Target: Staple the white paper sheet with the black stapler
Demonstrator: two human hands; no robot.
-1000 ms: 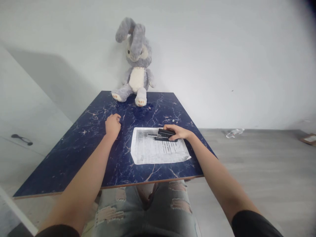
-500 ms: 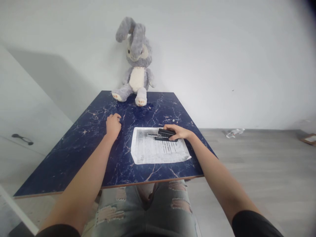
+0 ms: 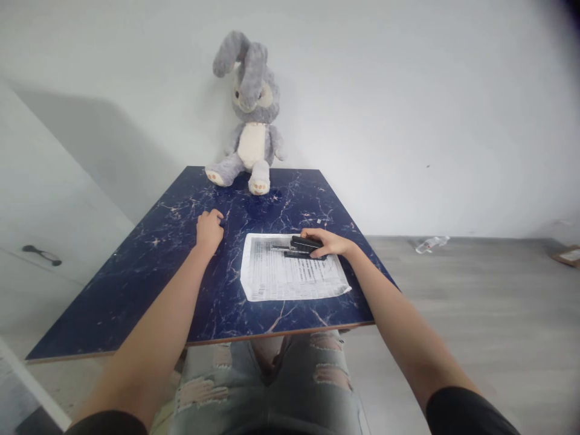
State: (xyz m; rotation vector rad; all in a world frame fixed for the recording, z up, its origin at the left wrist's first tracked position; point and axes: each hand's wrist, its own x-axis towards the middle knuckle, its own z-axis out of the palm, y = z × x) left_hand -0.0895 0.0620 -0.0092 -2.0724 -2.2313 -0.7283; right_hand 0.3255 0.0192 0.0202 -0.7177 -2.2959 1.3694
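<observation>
A black stapler [image 3: 306,244] lies over the printed sheet of paper [image 3: 290,281], its top arm raised apart from its base and a metal strip showing towards the left. My right hand [image 3: 328,243] grips its right end, thumb on the near side and fingers on the far side. Left of the paper, my left hand [image 3: 209,229] rests on the table with its fingers curled in. A small dark patch shows between thumb and finger there, too small to make out. The sheet lies flat, its lower right corner slightly curled.
The dark blue marbled table [image 3: 149,284] stands against a white wall. A grey plush rabbit [image 3: 251,145] sits at its far edge. Near the paper's top right is a tiny white scrap [image 3: 319,221]. Clear plastic wrapping [image 3: 432,243] and a cardboard box [image 3: 568,255] lie on the floor.
My left hand has shifted very slightly to the right. My right hand, the stapler and the paper have not visibly moved.
</observation>
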